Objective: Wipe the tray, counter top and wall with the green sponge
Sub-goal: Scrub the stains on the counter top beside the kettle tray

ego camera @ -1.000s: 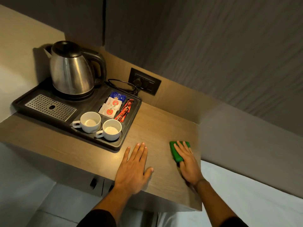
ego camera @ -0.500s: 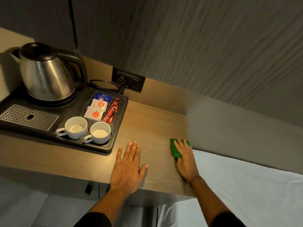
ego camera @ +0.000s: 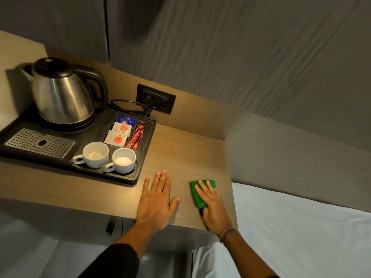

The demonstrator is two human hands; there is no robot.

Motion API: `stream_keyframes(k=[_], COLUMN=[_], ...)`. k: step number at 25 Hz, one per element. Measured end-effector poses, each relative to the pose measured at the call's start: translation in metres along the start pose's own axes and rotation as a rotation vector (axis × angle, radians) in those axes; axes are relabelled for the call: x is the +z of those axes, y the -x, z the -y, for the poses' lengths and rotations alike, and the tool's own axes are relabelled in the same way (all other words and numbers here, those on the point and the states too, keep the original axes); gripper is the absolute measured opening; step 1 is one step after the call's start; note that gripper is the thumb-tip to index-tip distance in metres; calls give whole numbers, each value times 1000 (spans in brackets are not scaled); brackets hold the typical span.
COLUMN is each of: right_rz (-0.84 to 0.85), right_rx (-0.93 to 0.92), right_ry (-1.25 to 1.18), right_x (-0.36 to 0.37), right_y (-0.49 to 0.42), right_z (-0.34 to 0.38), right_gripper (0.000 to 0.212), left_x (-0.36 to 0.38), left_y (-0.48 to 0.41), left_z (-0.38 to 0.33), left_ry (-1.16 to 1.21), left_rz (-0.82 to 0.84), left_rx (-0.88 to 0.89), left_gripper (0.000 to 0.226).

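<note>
A green sponge [ego camera: 195,192] lies flat on the wooden counter top [ego camera: 186,151] near its right front corner. My right hand [ego camera: 213,207] presses down on it with the fingers spread over it. My left hand [ego camera: 158,199] rests flat and open on the counter just left of the sponge, holding nothing. The black tray [ego camera: 143,163] sits to the left, carrying a steel kettle [ego camera: 62,93], two white cups [ego camera: 96,154], sachets [ego camera: 120,131] and a metal drip grille [ego camera: 40,142]. The grey textured wall [ego camera: 241,57] rises behind the counter.
A black wall socket [ego camera: 155,98] with the kettle's cord [ego camera: 128,105] plugged in sits on the wooden back panel behind the tray. A white bed sheet [ego camera: 301,227] lies right of the counter. A drawer handle [ego camera: 109,227] shows below the counter edge.
My right hand and the sponge have shifted only slightly on the counter near its right edge. The head view swung left, then back. My left hand stays flat in place.
</note>
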State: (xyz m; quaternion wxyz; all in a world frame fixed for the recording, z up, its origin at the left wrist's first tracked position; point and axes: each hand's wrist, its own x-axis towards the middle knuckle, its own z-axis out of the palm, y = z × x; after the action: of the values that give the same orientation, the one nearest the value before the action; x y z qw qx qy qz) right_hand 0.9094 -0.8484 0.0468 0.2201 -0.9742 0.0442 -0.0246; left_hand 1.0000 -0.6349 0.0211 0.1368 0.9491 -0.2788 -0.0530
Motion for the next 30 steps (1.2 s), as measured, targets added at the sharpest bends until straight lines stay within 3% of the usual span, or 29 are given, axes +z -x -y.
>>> stream_keyframes(k=[4, 10, 18, 30], right_rz=[-54, 6, 79, 396], right_rx=[164, -76, -529, -1074], right_ry=[-31, -17, -1, -82], right_x=[-25, -13, 48, 190], right_y=[-47, -11, 123, 396], right_z=[11, 60, 185, 425], right_gripper=[76, 75, 77, 78], left_x=[-13, -45, -50, -14], left_y=[3, 73, 312, 725], left_z=[-4, -7, 0, 20], left_ry=[-4, -69, -104, -107], left_rz=[-3, -149, -234, -242], left_rx=[-4, -86, -477, -1211], left_gripper=[83, 81, 80, 82])
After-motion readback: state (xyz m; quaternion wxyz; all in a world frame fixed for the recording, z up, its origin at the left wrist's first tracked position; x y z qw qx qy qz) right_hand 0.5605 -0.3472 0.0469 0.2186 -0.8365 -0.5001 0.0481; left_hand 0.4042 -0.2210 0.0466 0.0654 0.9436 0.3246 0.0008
